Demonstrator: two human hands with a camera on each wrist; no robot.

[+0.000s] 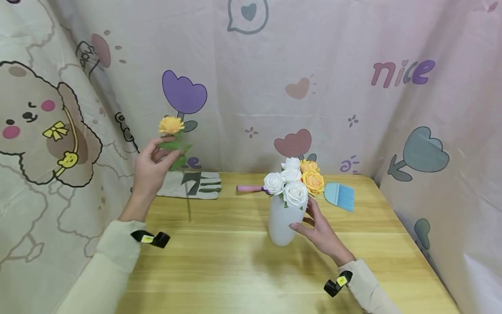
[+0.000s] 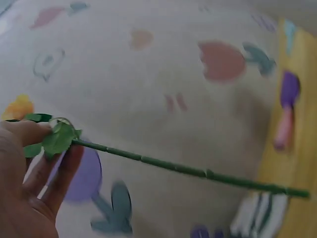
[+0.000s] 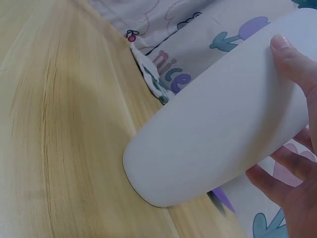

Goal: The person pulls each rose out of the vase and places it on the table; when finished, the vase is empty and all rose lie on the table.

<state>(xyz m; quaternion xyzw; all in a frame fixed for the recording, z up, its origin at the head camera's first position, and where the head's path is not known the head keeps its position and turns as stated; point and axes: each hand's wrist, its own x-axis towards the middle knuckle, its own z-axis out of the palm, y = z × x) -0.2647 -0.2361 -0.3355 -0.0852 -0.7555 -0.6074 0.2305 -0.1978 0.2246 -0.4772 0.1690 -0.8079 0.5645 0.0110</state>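
Person's R hand (image 1: 319, 233) is nearest, curled round a tall white vase (image 1: 280, 226): thumb on the near face, fingertips round the R side. Vase is near-upright about mid wooden surface (image 1: 219, 270); can't tell if its base is fully down. White roses (image 1: 295, 194) & yellow roses (image 1: 313, 182) crowd its mouth, white mostly to L, yellow to R. Well to L, the L hand (image 1: 150, 168) is up in the air, thumb & fingertips pinching a single yellow rose (image 1: 171, 125) just under the bloom. Bloom's on top; the long green stem (image 2: 173, 167) hangs approx. vert. below the fingers, w/ its loose tip over the L part of the surface. Key relation: vase lies well to R of that tip, long axes roughly parallel, R hand close by the mouth, L hand far from it. Near the far edge, L to R: a white-&-dark glove (image 1: 172, 185) beyond the stem, a pink-handled tool (image 1: 250, 189) partly hidden by the roses, & a blue brush (image 1: 341, 196) toward the far R corner. Behind all, a printed curtain (image 1: 251, 87).
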